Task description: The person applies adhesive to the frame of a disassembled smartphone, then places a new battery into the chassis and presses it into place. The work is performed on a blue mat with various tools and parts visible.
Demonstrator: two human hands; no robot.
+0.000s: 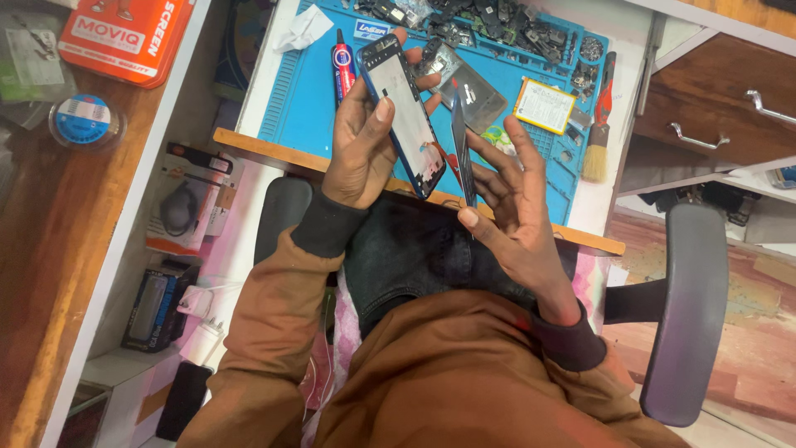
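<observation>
My left hand (362,141) grips a blue phone frame (404,112) with its white inside facing up, thumb pressed on its near edge. My right hand (516,195) holds a thin dark phone screen panel (462,145) on edge, pinched between thumb and fingers, just right of the frame and apart from it. Both hands hover over my lap at the near edge of a blue repair mat (298,91).
On the mat lie a glue tube (342,66), a flat battery (545,105), a brush (599,137), a metal plate (481,95) and several small phone parts (489,21). Wooden drawers (713,108) stand right, a chair armrest (688,307) lower right, and boxes (186,203) left.
</observation>
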